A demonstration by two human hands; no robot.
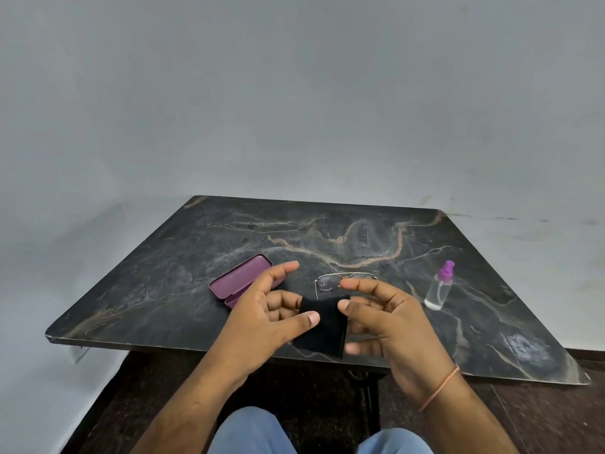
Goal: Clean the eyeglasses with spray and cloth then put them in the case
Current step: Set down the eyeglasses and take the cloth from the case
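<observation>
A black cloth is held above the near edge of the dark marbled bench between 2 hands. It is pinched by the left hand, thumb on its left edge and fingers behind it, with the forefinger extended free. The grip of the right hand is pinched on the cloth's upper right corner, its other fingers loosely curled. The eyeglasses are seen lying on the bench just beyond the hands. The purple case lies open to their left, partly hidden by the left hand. The spray bottle stands upright, well apart to the right.
</observation>
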